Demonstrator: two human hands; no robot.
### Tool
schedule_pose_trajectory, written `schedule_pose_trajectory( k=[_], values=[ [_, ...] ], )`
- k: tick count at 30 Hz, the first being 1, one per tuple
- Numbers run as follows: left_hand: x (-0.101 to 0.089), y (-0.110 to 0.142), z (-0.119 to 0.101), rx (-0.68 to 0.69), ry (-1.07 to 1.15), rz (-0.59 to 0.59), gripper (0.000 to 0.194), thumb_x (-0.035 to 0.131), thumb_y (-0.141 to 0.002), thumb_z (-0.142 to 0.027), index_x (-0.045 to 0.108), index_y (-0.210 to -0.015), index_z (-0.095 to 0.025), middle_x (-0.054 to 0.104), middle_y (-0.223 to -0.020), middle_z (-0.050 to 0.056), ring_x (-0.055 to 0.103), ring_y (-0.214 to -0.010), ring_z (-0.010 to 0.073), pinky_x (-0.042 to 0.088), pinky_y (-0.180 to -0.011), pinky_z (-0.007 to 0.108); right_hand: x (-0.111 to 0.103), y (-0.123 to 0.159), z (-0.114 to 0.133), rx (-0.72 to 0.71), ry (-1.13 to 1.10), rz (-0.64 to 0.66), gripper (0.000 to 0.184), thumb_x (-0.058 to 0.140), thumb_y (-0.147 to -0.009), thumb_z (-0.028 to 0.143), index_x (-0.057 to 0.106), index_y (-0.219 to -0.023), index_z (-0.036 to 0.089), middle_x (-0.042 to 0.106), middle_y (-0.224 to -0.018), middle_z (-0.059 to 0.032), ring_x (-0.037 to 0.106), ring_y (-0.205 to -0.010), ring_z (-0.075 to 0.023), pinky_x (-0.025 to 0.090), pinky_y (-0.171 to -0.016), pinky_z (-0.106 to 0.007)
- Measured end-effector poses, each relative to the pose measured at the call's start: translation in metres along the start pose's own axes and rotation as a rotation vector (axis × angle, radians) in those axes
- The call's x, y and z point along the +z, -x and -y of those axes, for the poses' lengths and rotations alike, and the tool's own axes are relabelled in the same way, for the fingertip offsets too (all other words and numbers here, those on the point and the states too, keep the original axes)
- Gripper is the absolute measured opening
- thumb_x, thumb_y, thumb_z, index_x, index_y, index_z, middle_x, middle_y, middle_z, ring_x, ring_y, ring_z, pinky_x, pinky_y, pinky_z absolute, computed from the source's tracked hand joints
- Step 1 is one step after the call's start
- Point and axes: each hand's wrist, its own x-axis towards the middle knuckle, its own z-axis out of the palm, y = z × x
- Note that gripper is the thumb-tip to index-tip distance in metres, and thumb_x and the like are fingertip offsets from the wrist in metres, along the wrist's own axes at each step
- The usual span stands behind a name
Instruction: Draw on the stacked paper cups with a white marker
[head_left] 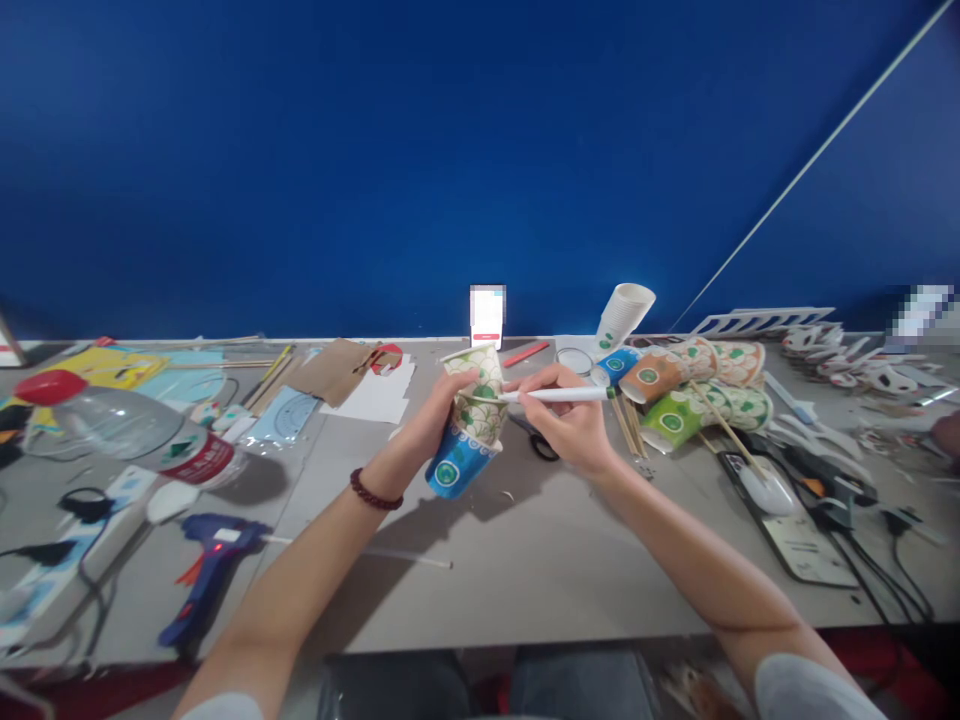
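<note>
My left hand (437, 408) is wrapped round several paper cups joined in a tilted column above the table. The lowest paper cup (459, 468) is blue, and the ones above it carry a green leaf pattern. A bead bracelet (375, 492) circles my left wrist. Pinched in the fingers of my right hand (574, 425) is a white marker pen (559, 395), lying nearly level. Its tip points left at the rim of a patterned cup; whether it touches cannot be made out. Black-handled scissors (544, 446) lie on the table behind, partly hidden by my right hand.
On the right lie joined paper cups (660, 375), a stack of white cups (624, 315) and a phone (795, 540) with a mouse on it. A blue glue gun (210, 575), a bottle (150, 430) and a power strip (90, 560) occupy the left. A lit phone (487, 312) stands at the back.
</note>
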Motion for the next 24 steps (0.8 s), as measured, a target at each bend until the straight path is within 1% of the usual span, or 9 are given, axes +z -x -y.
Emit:
schedule_pose_trajectory(
  k=[3,5,8,14,20,24],
  values=[
    [0.0007,0.0006,-0.0008,-0.061,0.011,-0.016,0.052,0.068,-0.071,-0.043,0.063,-0.114,-0.014,0.075,-0.090,0.010,0.070,-0.084,0.0274,0.054,-0.076,0.038,0.0007,-0.0012,0.0007,0.001,0.017,-0.046,0.010,0.066,-0.082,0.029,0.059,-0.080,0.022,0.066,-0.081,-0.0022,0.069,-0.081,-0.0179,0.059,-0.067,-0.032],
    [0.0003,0.0005,-0.0003,-0.082,0.012,0.002,0.050,0.067,-0.071,-0.045,0.064,-0.109,-0.014,0.074,-0.089,0.011,0.070,-0.082,0.0280,0.055,-0.075,0.039,0.0012,-0.0020,0.0008,0.000,0.034,-0.073,0.011,0.066,-0.082,0.030,0.059,-0.079,0.022,0.064,-0.078,-0.0013,0.066,-0.075,-0.0157,0.058,-0.063,-0.030],
    [-0.0007,-0.0001,0.0012,-0.088,0.002,0.024,0.045,0.066,-0.072,-0.046,0.066,-0.104,-0.013,0.074,-0.088,0.012,0.070,-0.081,0.0287,0.055,-0.074,0.040,0.0017,-0.0024,-0.0010,-0.003,0.021,-0.082,0.011,0.065,-0.084,0.030,0.059,-0.080,0.022,0.062,-0.076,0.0003,0.064,-0.071,-0.0138,0.058,-0.064,-0.030],
    [-0.0014,-0.0007,0.0035,-0.061,0.003,0.012,0.042,0.065,-0.074,-0.045,0.066,-0.104,-0.014,0.075,-0.088,0.011,0.070,-0.083,0.0281,0.055,-0.077,0.040,0.0018,-0.0013,-0.0045,0.001,0.012,-0.074,0.011,0.065,-0.084,0.031,0.059,-0.081,0.022,0.061,-0.078,0.0000,0.063,-0.072,-0.0138,0.059,-0.067,-0.031],
    [-0.0003,0.0005,0.0022,-0.069,0.011,0.002,0.043,0.065,-0.074,-0.043,0.065,-0.107,-0.014,0.074,-0.088,0.011,0.070,-0.082,0.0274,0.055,-0.075,0.039,0.0012,-0.0019,-0.0002,0.004,0.053,-0.071,0.011,0.065,-0.083,0.030,0.059,-0.079,0.022,0.063,-0.075,0.0001,0.063,-0.069,-0.0139,0.058,-0.063,-0.030],
    [0.0020,0.0013,0.0007,-0.047,0.014,-0.028,0.045,0.068,-0.072,-0.040,0.064,-0.109,-0.015,0.074,-0.090,0.009,0.070,-0.087,0.0262,0.054,-0.078,0.037,0.0001,-0.0006,-0.0011,0.009,0.036,-0.039,0.008,0.065,-0.083,0.027,0.060,-0.082,0.022,0.067,-0.083,-0.0027,0.067,-0.079,-0.0167,0.058,-0.068,-0.032]
  ],
)
